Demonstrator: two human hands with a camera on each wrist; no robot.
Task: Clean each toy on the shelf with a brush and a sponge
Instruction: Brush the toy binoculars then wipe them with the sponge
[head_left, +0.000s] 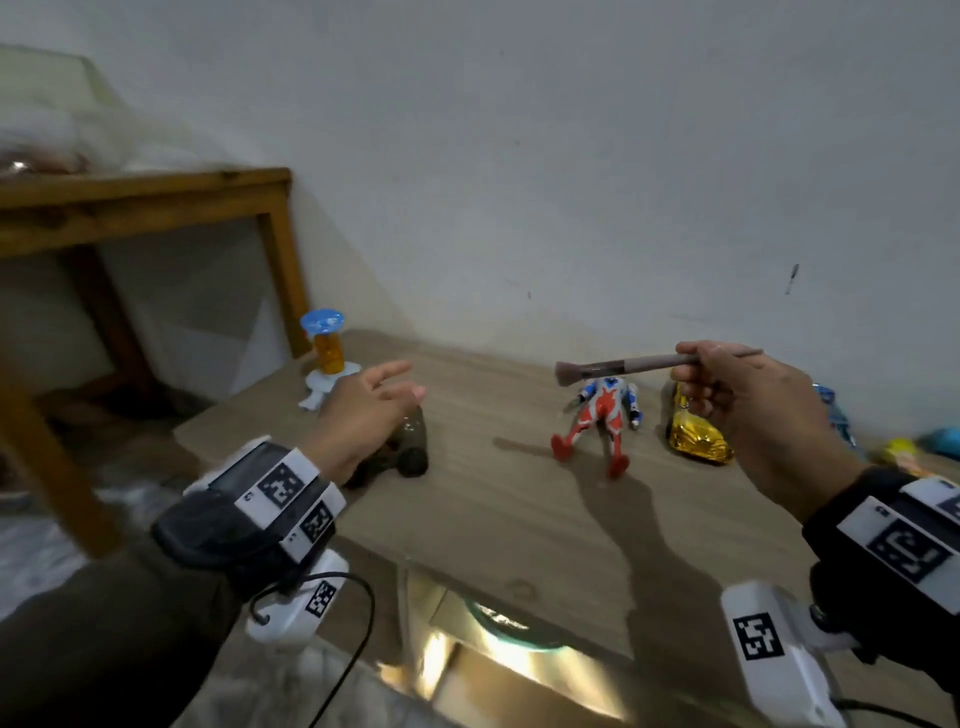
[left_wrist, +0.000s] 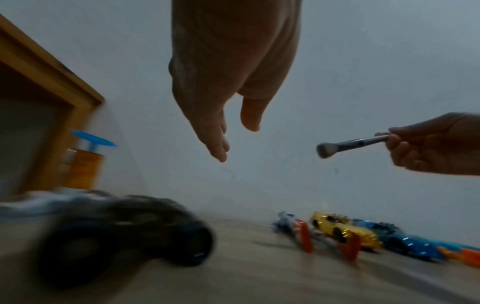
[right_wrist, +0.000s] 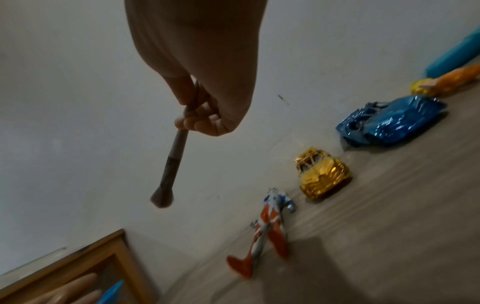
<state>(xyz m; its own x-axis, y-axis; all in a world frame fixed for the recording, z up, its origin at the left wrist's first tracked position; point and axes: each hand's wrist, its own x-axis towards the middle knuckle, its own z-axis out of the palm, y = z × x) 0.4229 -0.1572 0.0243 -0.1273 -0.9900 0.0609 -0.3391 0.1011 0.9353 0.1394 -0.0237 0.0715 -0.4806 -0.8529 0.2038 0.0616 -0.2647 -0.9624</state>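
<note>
From the head camera: the person's right hand (head_left: 748, 410) pinches a slim grey-handled soft-bristled brush (head_left: 644, 364) in curled fingers, holding it level above the pale wood-grain shelf (head_left: 493, 509), its bristles over a red, white and blue plastic action figure (head_left: 597, 421) lying flat. Just right of the figure sits a shiny gold toy car (head_left: 696, 441). The left hand (head_left: 358, 415) hovers with fingers extended and released over a dark toy car (head_left: 410, 447). Behind it stands a toy with an amber translucent cylinder and blue disc top (head_left: 324, 348); its contents cannot be made out. A brown wooden table (head_left: 156, 202) stands at left.

From the left wrist: the left hand (left_wrist: 228, 82) hangs empty above the blurred dark toy car (left_wrist: 124, 232); the figure (left_wrist: 306, 234), the gold car (left_wrist: 342, 228) and a metallic blue toy car (left_wrist: 400, 240) line the wall.

From the right wrist: the right hand (right_wrist: 205, 82) grips the brush (right_wrist: 171, 164), bristles clear of every toy; the figure (right_wrist: 267, 230), gold car (right_wrist: 322, 174) and blue car (right_wrist: 394, 121) rest on the shelf (right_wrist: 389, 236).
</note>
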